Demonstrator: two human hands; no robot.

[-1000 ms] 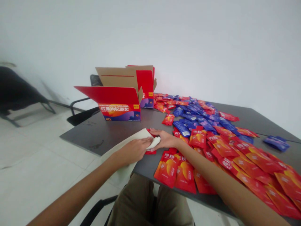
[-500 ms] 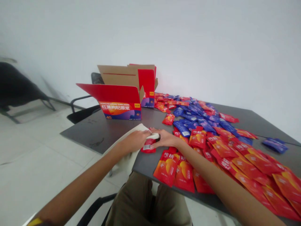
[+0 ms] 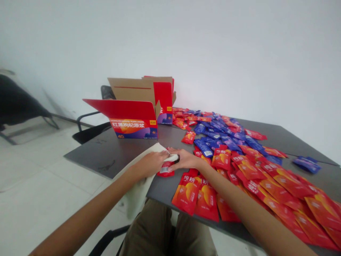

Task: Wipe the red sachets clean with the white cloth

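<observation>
My left hand [image 3: 150, 164] sits at the near table edge, gripping a cream cloth [image 3: 137, 188] whose end hangs down past the edge. My right hand [image 3: 185, 160] is just beside it, fingers around a small red sachet [image 3: 165, 171]. Its white barcode side faces up, and a fold of the cloth lies over its top. Hands hide most of this sachet. To the right, many red sachets [image 3: 193, 192] and blue sachets [image 3: 204, 147] lie spread and overlapping, and my right forearm passes over the red ones.
An open cardboard carton [image 3: 133, 128] with red flaps and printed Chinese text stands on the dark grey table [image 3: 90, 153], with another red carton [image 3: 163, 99] behind it. Black chairs [image 3: 92, 131] stand beyond the table. My khaki-trousered knees [image 3: 149, 231] lie below its near edge.
The red sachet has come out from under the cloth, and its barcode side now shows below my hands. My hands have drawn closer together, and the cloth hangs lower over the table edge.
</observation>
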